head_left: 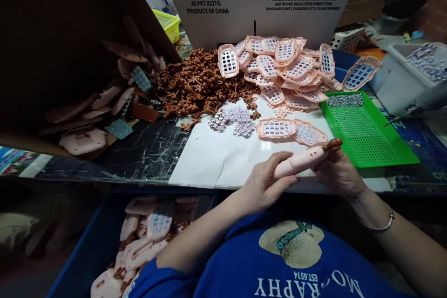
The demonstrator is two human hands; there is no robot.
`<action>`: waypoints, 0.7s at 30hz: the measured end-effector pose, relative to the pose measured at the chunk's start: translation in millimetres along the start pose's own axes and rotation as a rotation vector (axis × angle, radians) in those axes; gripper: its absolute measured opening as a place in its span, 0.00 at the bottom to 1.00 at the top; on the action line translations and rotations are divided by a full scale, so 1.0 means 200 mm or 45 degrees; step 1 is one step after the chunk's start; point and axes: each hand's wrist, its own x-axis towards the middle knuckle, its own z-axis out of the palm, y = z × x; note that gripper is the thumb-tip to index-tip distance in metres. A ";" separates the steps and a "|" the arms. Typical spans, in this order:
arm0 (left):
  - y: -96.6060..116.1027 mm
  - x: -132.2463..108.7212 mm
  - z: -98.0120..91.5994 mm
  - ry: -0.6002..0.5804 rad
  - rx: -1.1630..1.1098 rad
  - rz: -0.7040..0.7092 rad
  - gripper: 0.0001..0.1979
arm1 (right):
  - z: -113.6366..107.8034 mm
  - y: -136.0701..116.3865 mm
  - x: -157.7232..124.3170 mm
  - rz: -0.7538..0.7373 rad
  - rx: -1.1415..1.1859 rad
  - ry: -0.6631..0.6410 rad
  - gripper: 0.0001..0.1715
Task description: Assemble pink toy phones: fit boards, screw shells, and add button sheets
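A pale pink toy phone [298,162], seen from its side, is held between both hands above the front edge of the table. My left hand [267,179] is closed around its near left end, thumb below. My right hand [338,172] is closed at the other end, next to a brown knobbed piece [332,145] that sticks out of the phone; some right fingers are hidden behind it. Just beyond lie two open pink shells [275,128] with key holes. Small silvery-white key pieces [240,118] are heaped to their left.
Brown pieces [202,81] and pink shells [289,67] are piled at the back. A green tray [377,135] holds small screws [345,100]; an electric screwdriver [419,104] is beside it. A cardboard box [70,9] stands left. Finished-looking phones [139,251] fill a blue bin [82,256] below.
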 end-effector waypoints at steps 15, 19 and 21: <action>-0.01 0.02 -0.02 -0.033 -0.202 -0.237 0.19 | 0.14 -0.27 0.02 -1.096 -1.580 -0.209 0.12; -0.04 0.08 -0.06 -0.095 -1.228 -0.647 0.24 | 0.15 -0.33 0.05 -1.150 -1.307 0.071 0.23; -0.07 0.10 -0.08 -0.059 -1.550 -0.777 0.23 | 0.14 -0.34 0.06 -1.179 -1.186 0.194 0.24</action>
